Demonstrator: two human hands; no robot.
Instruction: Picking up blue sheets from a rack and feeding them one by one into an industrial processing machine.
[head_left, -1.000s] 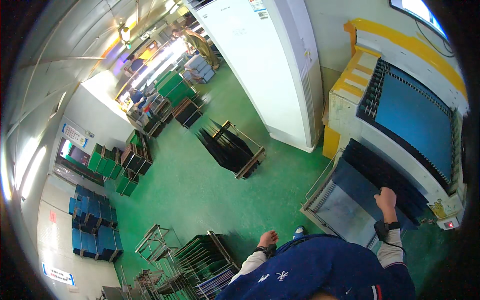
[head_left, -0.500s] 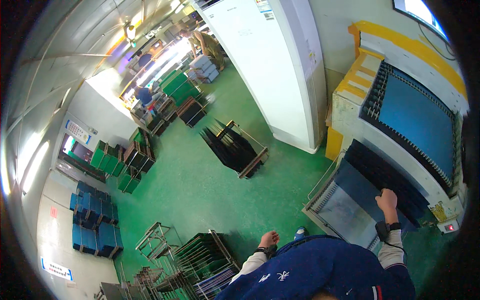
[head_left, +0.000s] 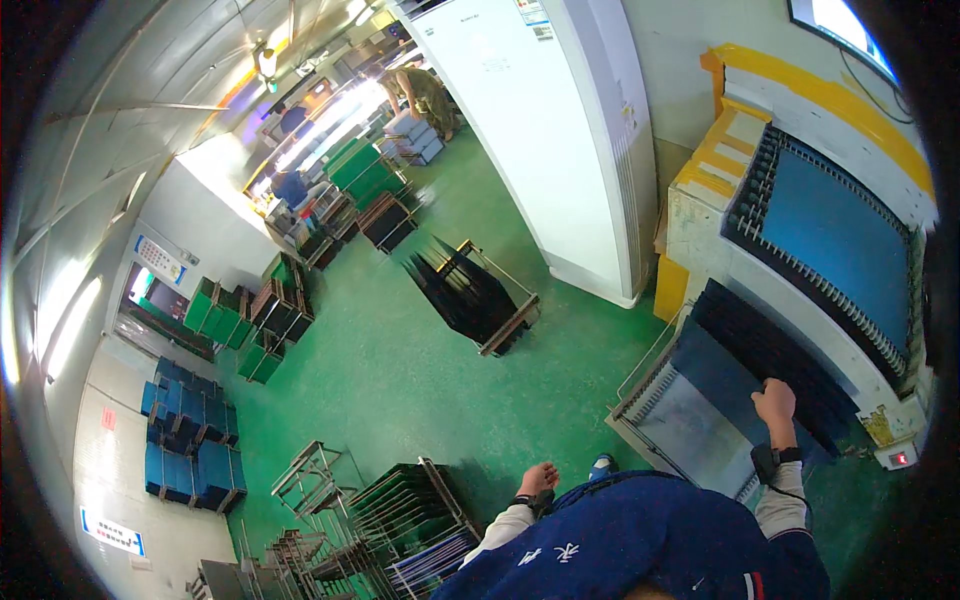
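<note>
My right hand (head_left: 775,405) is closed on the edge of a dark blue panel (head_left: 715,370), which stands in a wire-sided rack (head_left: 632,432) at the lower right. More thin dark panels (head_left: 765,345) lean close together behind it in the same rack. Much of the held panel's lower part is hidden. My left hand (head_left: 541,479) hangs near my body over the green floor, its fingers curled and nothing visible in them. A roller conveyor (head_left: 800,275) with a blue panel (head_left: 835,220) on it runs just beyond the rack.
A tall white cabinet unit (head_left: 545,150) stands ahead. Another rack of dark panels (head_left: 470,300) sits mid-floor. Metal racks (head_left: 410,515) crowd the lower left, blue panel stacks (head_left: 195,430) line the left wall, and people (head_left: 420,95) work at the far end.
My head view has shifted very slightly. Both hands keep their places, the right one still on the panel.
</note>
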